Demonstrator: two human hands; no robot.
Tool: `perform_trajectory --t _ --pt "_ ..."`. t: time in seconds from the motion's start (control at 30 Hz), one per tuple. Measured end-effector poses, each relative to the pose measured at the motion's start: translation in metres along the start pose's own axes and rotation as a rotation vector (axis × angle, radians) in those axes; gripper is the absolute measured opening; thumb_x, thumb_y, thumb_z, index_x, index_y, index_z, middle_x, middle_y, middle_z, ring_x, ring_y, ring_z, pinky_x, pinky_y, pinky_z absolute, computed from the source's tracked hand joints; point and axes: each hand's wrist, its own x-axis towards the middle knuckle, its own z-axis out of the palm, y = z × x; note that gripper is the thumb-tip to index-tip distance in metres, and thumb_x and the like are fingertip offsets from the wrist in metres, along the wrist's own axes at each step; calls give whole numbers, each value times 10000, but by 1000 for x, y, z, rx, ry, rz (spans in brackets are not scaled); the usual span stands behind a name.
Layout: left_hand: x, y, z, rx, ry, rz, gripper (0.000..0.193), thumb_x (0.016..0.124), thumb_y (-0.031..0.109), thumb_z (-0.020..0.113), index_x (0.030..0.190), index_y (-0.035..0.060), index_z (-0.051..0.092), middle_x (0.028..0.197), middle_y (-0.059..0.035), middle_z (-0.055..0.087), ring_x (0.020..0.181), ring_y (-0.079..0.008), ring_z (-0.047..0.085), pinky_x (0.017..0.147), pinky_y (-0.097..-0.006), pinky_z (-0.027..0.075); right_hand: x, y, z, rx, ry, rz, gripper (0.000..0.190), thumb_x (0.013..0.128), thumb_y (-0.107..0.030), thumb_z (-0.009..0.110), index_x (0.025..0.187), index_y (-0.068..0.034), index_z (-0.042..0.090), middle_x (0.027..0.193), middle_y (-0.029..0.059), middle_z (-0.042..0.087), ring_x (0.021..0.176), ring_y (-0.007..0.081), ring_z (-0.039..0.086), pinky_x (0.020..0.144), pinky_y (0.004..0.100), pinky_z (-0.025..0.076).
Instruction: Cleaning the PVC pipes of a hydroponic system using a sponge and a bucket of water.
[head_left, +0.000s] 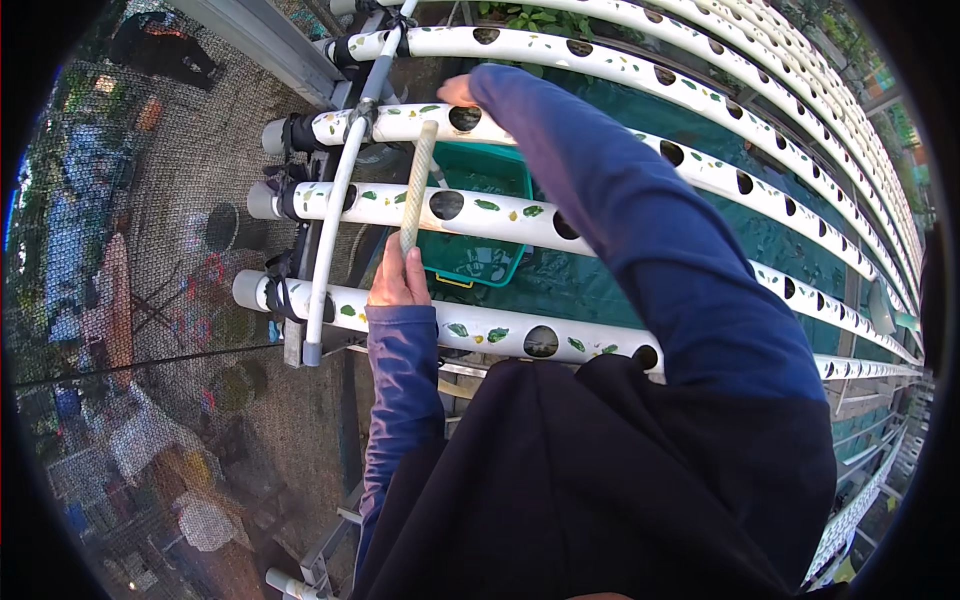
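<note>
My left hand (400, 276) grips the lower end of a short length of clear braided hose (418, 176). The hose stands roughly upright in the picture and passes over a white hydroponic pipe (517, 219) with round holes and painted leaves. Its upper end lies over a similar pipe (409, 124) further off. My right arm reaches across the pipes, and my right hand (456, 90) is at the far side of that further pipe, beside one of its holes. Sleeve and angle hide most of its fingers, so a grip cannot be made out. Beneath the pipes sits a green plastic tub (480, 259) holding water.
A thin white cross pipe (334, 225) runs over the capped pipe ends, tied with black straps (279, 289). The nearest pipe (480, 326) passes close before my body. Mesh netting (187, 300) hangs at left, beside a metal post (262, 49). Many more pipes extend rightward.
</note>
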Motion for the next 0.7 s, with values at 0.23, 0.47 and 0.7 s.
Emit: perform_trajectory --t 0.23,0.47,0.7 --pt "-13 -31 -13 136 15 -47 306 920 232 492 1177 65 509 863 -199 623 752 -364 624 636 -422 499 41 -88 -76 1208 -49 172 310 871 -235 508 1106 -45 574 1103 115 611 979 231 602 788 323 475" --pt "2 -16 4 114 -22 10 299 917 220 500 1165 55 515 867 -203 623 749 -360 625 634 -419 500 -97 -30 -14 938 -209 264 283 881 -276 412 935 -58 583 1037 105 596 873 235 597 769 393 476" --pt "-1 -17 -1 107 0 -18 309 920 228 491 1155 30 526 913 -213 628 808 -371 625 684 -413 500 -122 -125 -21 138 835 85 217 748 -117 551 962 -102 521 1010 130 495 985 313 521 858 420 454"
